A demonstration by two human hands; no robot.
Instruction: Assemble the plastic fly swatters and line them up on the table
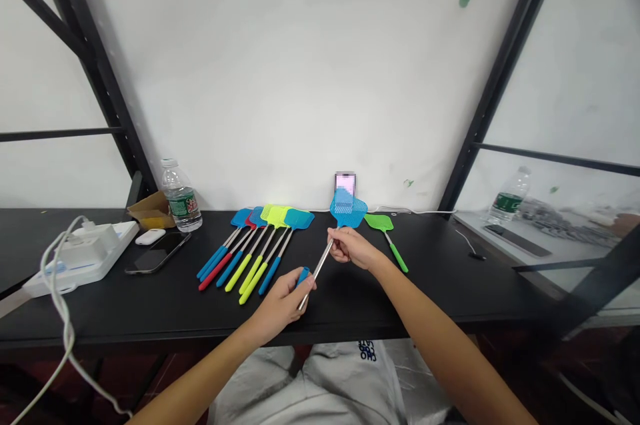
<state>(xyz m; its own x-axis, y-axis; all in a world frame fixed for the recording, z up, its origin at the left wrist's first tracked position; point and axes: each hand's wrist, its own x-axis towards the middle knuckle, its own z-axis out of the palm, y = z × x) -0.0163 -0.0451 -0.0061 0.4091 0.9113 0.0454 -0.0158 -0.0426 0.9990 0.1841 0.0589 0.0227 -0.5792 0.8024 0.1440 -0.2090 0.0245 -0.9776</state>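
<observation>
A blue fly swatter (349, 214) slants above the black table, its mesh head up and its bare metal rod pointing down toward me. My right hand (354, 249) pinches the rod just below the head. Closed near the rod's lower end, my left hand (286, 302) also grips a blue handle sleeve (303, 275), which sits beside the rod rather than around it. To the left lie several fly swatters in blue, red and yellow-green, among them a yellow-green one (253, 282) with its grip toward me. A green fly swatter (381, 223) lies right of my right hand.
Behind the blue swatter head, a phone (345, 180) leans upright against the wall. At the left are a water bottle (183, 202), a dark phone (159, 253), a white earphone case (150, 236), a cardboard box (150, 210) and a white power strip (95, 252) with cables.
</observation>
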